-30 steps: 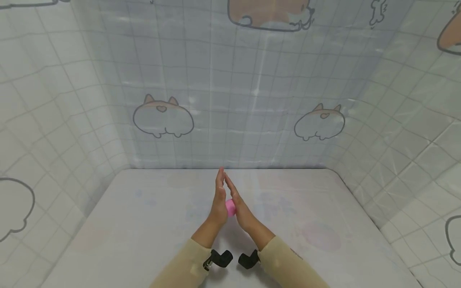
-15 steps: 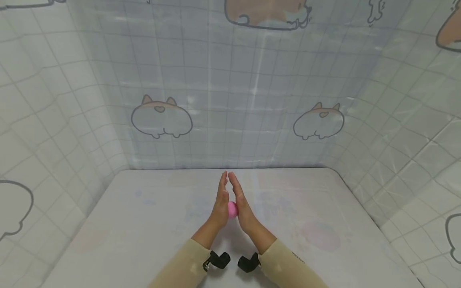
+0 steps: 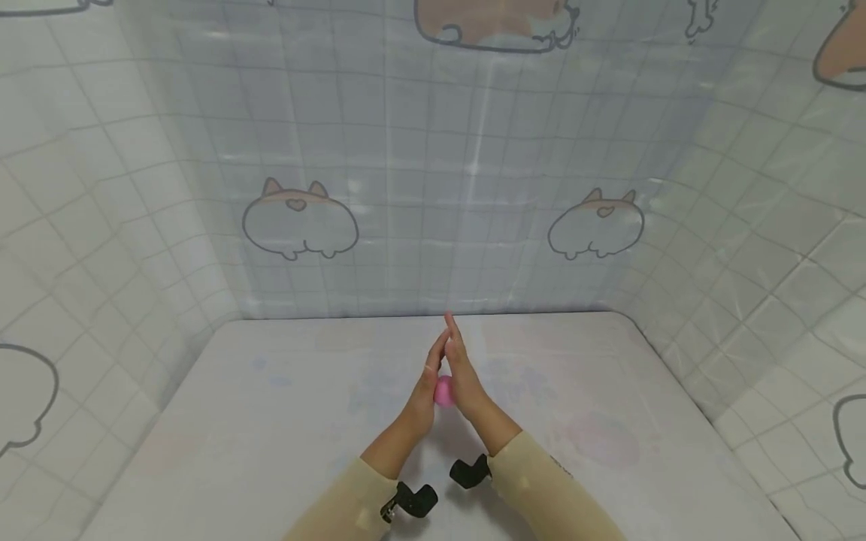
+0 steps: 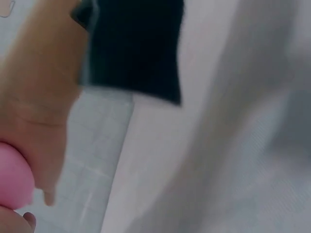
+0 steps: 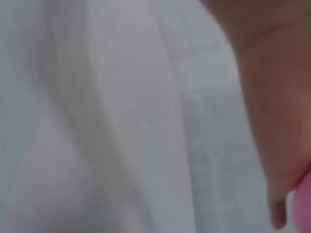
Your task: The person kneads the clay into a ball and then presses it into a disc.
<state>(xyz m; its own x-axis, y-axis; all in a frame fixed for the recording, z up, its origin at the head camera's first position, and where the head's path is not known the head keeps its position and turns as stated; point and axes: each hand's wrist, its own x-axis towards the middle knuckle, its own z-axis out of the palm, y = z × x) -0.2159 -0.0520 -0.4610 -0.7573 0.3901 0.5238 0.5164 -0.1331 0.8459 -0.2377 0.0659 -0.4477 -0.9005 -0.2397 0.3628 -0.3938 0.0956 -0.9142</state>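
A smooth pink ball (image 3: 443,391) is pressed between the two palms, low near the heels of the hands, in the head view. My left hand (image 3: 422,394) touches it from the left with fingers straight. From the right, my right hand (image 3: 467,379) presses it, its straight fingers reaching a little farther forward. The fingers of both hands meet above the ball in a narrow peak. Up close, the left wrist view shows the ball (image 4: 13,177) against a palm, cut off by the frame edge. Only a sliver of the ball (image 5: 303,206) shows in the right wrist view.
Below the hands lies a white table (image 3: 284,421) with faint coloured patches. A gridded curtain with cartoon dogs (image 3: 433,165) closes the back and both sides. Small black wrist cameras (image 3: 470,472) hang at the inner side of each cream sleeve (image 3: 548,488).
The hands slide against each other around the ball: the right has gone forward and the left back. Fingertips level and slightly apart half a second ago now touch. Ball and hands shifted slightly right.
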